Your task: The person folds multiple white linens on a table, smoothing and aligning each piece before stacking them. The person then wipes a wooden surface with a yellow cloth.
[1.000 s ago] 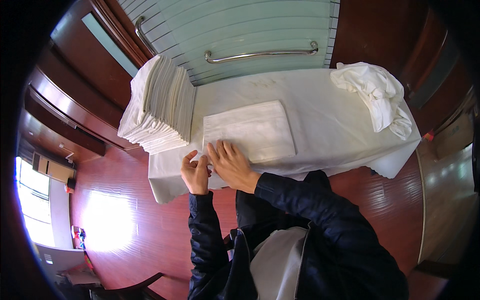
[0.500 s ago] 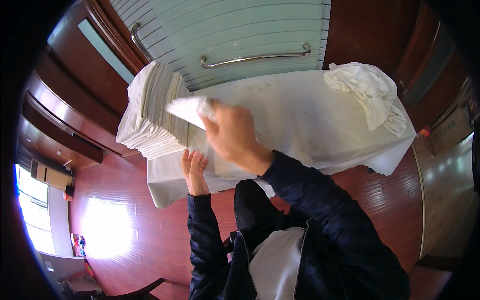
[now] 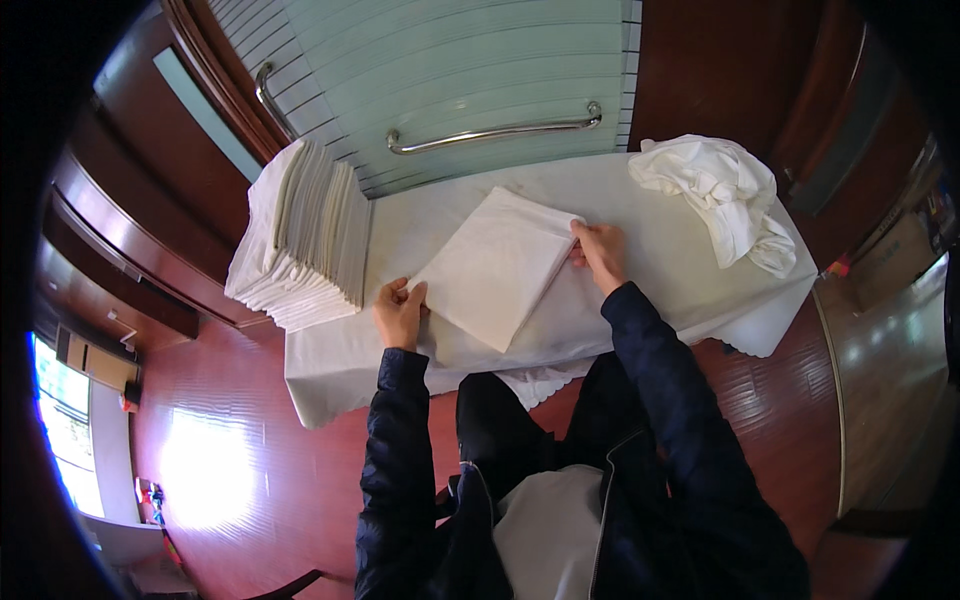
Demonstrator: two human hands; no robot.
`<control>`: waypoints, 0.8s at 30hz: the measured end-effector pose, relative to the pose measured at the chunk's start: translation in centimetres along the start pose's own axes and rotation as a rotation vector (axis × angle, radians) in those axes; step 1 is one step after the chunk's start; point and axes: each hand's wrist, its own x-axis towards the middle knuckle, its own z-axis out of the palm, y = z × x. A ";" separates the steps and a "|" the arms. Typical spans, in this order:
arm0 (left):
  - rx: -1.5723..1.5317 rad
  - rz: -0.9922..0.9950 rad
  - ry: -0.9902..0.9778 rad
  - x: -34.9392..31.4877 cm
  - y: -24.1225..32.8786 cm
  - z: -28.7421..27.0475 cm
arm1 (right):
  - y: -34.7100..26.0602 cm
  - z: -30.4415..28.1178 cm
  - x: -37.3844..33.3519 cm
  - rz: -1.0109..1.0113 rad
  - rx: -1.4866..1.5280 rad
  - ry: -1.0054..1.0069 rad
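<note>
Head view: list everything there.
Folded cloth: one, white, between hands
Folded stack: one, white, table's left end
Crumpled cloth: one, white, table's right end
Covered table: one, white, ahead
Metal bars: two, silver, beyond table
Panel: one, pale green, beyond table
Woodwork: count unclear, dark brown, sides
Window: one, white, far left
Floor: one, red, below
Left hand: one, cloth's left corner
Right hand: one, cloth's right corner
Jacket: one, dark navy, lower middle
</note>
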 end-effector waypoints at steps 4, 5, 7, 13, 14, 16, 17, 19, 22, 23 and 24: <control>0.011 0.077 0.043 0.1 -1.2 0.3 | 0.5 -1.2 0.2 0.049 -0.061 -0.072; 0.019 0.104 0.038 0.0 -1.2 0.3 | 0.2 -1.0 0.3 0.015 -0.067 -0.090; 0.012 0.109 0.046 -0.4 -1.0 0.2 | -0.2 -0.7 0.7 0.075 -0.063 -0.095; 0.072 0.159 0.078 -1.3 -0.7 0.3 | 0.4 -0.6 1.1 0.054 -0.088 -0.103; 0.075 0.154 0.063 -1.3 -0.6 0.3 | 0.5 -0.7 1.1 0.041 -0.103 -0.096; 0.062 0.146 0.041 -1.3 -0.5 0.2 | 0.5 -0.7 1.0 0.021 -0.090 -0.109; 0.062 0.155 0.034 -1.3 -0.4 0.1 | 0.5 -0.7 0.9 0.011 -0.102 -0.103; 0.068 0.141 0.013 -1.3 -0.3 0.0 | 0.3 -0.7 0.8 -0.001 -0.092 -0.112; 0.100 0.153 0.003 -1.3 -0.4 -0.1 | 0.1 -0.8 0.7 0.018 -0.099 -0.105; 0.066 0.167 -0.011 -1.3 -0.4 0.0 | 0.1 -0.8 0.6 0.026 -0.104 -0.099; 0.050 0.167 -0.013 -1.3 -0.5 0.0 | 0.1 -0.9 0.5 0.026 -0.097 -0.108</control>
